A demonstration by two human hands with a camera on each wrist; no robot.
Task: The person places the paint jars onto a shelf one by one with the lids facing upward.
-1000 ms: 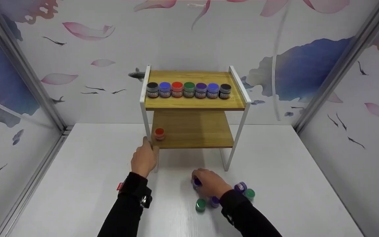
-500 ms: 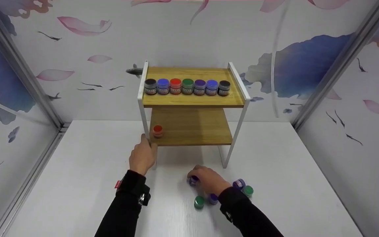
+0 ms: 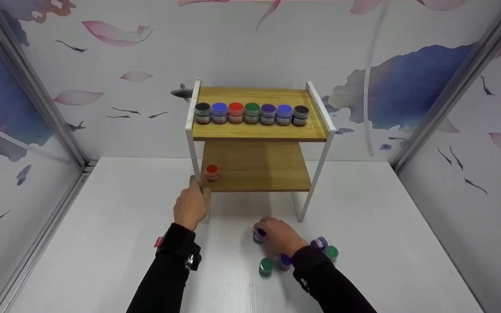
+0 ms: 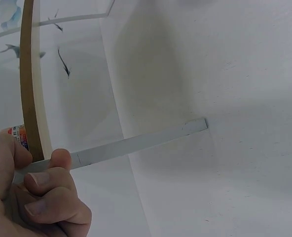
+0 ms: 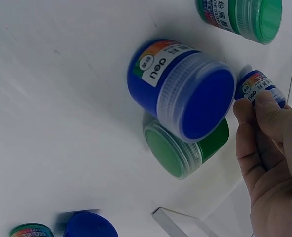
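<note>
My left hand grips the front left white leg of a two-tier wooden shelf, fingers curled round it just at the lower board. A small orange-red paint jar stands on that board, close to this hand. Low in front of the shelf, my right hand pinches a blue-purple paint jar between thumb and fingers; its label shows in the right wrist view. Near the right wrist lie more paint jars: a green one, a blue one, another blue one and a green one.
Several paint jars line the upper board, among them a black one, a red one and a green one. The shelf stands on a white table. Patterned panels with metal posts enclose the back and sides.
Slightly more of the jar's side shows beside my right fingers than a second ago. The left hand keeps its grip on the leg; the head view shifts a little.
</note>
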